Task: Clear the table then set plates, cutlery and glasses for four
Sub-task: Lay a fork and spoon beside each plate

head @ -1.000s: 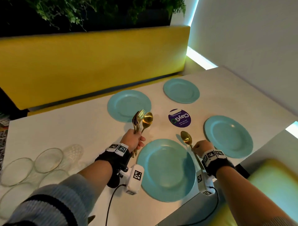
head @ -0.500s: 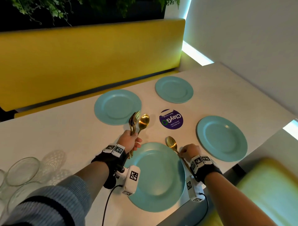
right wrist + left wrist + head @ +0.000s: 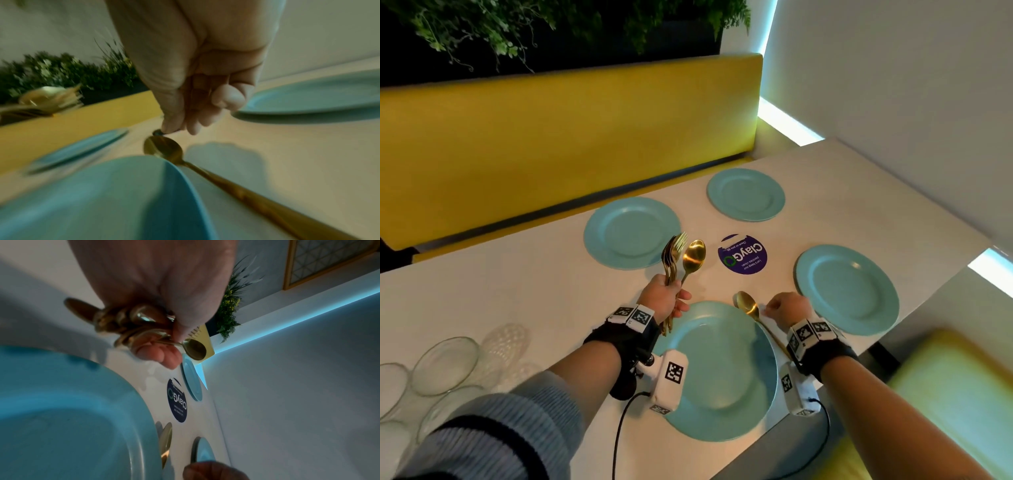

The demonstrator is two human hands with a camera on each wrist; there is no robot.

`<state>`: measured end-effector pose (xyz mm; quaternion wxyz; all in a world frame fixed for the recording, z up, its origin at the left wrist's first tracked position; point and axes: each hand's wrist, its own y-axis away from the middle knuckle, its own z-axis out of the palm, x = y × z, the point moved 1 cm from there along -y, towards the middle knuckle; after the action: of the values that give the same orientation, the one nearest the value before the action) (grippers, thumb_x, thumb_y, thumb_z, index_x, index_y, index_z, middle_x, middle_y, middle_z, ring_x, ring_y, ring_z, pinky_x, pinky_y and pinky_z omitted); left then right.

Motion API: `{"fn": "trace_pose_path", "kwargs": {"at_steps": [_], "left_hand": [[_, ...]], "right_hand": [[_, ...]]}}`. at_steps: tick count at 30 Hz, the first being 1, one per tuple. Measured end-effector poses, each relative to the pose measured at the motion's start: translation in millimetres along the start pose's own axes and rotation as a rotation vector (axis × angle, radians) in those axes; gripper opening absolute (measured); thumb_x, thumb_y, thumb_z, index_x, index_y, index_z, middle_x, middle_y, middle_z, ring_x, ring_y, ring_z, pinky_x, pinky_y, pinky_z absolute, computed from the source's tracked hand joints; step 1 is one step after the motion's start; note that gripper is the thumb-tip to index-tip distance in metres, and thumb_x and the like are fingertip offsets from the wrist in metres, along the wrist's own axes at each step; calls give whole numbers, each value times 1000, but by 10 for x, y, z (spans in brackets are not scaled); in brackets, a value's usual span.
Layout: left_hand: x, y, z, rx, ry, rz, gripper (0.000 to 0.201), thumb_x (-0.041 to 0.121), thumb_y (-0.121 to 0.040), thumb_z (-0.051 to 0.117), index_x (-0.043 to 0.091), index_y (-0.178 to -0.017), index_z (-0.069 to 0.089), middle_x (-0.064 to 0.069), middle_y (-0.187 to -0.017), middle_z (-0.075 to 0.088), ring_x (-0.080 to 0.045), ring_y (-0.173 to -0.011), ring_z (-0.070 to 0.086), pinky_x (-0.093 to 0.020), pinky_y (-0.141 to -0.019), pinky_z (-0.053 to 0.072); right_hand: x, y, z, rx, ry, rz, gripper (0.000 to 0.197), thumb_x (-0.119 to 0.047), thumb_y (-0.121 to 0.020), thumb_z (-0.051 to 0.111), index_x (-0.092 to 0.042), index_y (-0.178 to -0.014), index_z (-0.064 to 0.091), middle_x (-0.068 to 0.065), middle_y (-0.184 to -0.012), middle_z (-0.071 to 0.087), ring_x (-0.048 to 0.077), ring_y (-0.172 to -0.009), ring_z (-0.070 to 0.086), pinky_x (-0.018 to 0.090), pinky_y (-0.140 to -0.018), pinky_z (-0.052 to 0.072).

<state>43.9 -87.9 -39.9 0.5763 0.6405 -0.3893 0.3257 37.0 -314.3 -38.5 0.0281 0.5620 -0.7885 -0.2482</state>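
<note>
Four teal plates lie on the white table: a near plate [image 3: 722, 373], a right plate [image 3: 847, 289], a far-left plate [image 3: 631, 233] and a far-right plate [image 3: 745, 194]. My left hand [image 3: 667, 298] grips a bundle of gold forks and a spoon [image 3: 676, 255] upright, left of the near plate's far rim. The left wrist view shows the bundle's handles [image 3: 133, 321] inside my fist [image 3: 170, 344]. One gold spoon [image 3: 746, 303] lies flat along the near plate's right edge. My right hand [image 3: 185, 126] hovers over its bowl [image 3: 164, 147], fingers curled, holding nothing.
Several clear glasses [image 3: 445, 366] stand at the table's left end. A purple round sticker [image 3: 742, 255] marks the table's middle. A yellow bench [image 3: 551, 137] runs behind the table, and a yellow seat [image 3: 945, 394] sits at the lower right below the near edge.
My right hand brought the gold spoon down beside the near plate's right edge and let go of it. My left hand kept the bundle nearly still.
</note>
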Motion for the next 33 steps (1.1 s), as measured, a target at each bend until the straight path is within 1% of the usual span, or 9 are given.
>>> {"fn": "trace_pose_path", "kwargs": {"at_steps": [2, 5, 9, 15, 20, 22, 25, 29, 33], "left_hand": [[34, 68, -23, -23, -14, 20, 13, 18, -101, 36, 6, -103, 43, -3, -77, 58, -14, -55, 52, -22, -49, 40], [72, 172, -22, -64, -37, 48, 13, 17, -101, 35, 7, -100, 44, -3, -78, 59, -15, -56, 52, -22, -48, 40], [76, 260, 75, -140, -71, 84, 18, 16, -101, 34, 6, -95, 48, -4, -75, 59, -15, -53, 52, -21, -45, 41], [121, 278, 354, -321, -50, 21, 18, 14, -100, 36, 1, -107, 48, -6, -68, 53, -13, -46, 52, -22, -41, 40], [348, 142, 683, -358, -34, 69, 22, 17, -101, 37, 9, -85, 49, -7, -67, 53, -13, -49, 53, -20, -45, 44], [454, 2, 845, -337, -30, 74, 25, 14, -101, 36, 7, -84, 52, -7, -68, 55, -12, -48, 57, -24, -49, 46], [618, -260, 1089, -281, -19, 53, 22, 8, -100, 38, 8, -83, 52, -10, -74, 59, -16, -57, 58, -31, -57, 47], [780, -539, 1340, -149, 23, -12, 9, 6, -99, 39, 9, -90, 42, -7, -71, 51, -17, -54, 47, -23, -45, 43], [811, -805, 1483, -39, -72, 33, 8, 15, -100, 38, 10, -99, 44, -3, -67, 49, -14, -49, 39, -19, -39, 32]], "right_hand": [[-131, 119, -82, 32, -102, -30, 27, -31, -89, 60, -9, -99, 71, 6, -102, 70, 23, -97, 64, 29, -85, 51], [-374, 332, -118, 33, -268, -77, 23, -32, -87, 62, -11, -84, 70, 2, -83, 65, 17, -74, 58, 22, -63, 48], [-657, 599, -57, -14, -501, -131, 28, -39, -90, 58, -14, -84, 68, -5, -74, 62, 6, -52, 50, 16, -49, 42], [-647, 588, -99, -12, -659, -90, 22, -23, -92, 57, -7, -100, 71, 7, -90, 67, 8, -55, 50, 19, -50, 42], [-473, 210, -302, -126, -686, -25, 19, -10, -92, 52, -3, -98, 68, 17, -98, 65, 16, -64, 53, 27, -64, 47], [-391, -4, -408, -153, -728, -28, 17, -15, -93, 52, -13, -79, 60, 11, -93, 60, 14, -65, 52, 27, -66, 48], [-162, -319, -604, -152, -852, -4, 28, -18, -95, 54, -13, -67, 54, 5, -79, 60, 12, -55, 48, 21, -50, 39], [306, -738, -944, -52, -799, 11, 28, -18, -93, 57, -16, -64, 56, -2, -64, 59, 8, -46, 48, 14, -39, 38], [855, -1250, -1226, 19, -526, 52, 25, -18, -90, 59, -18, -65, 60, 4, -70, 63, 11, -51, 52, 19, -50, 46]]}}
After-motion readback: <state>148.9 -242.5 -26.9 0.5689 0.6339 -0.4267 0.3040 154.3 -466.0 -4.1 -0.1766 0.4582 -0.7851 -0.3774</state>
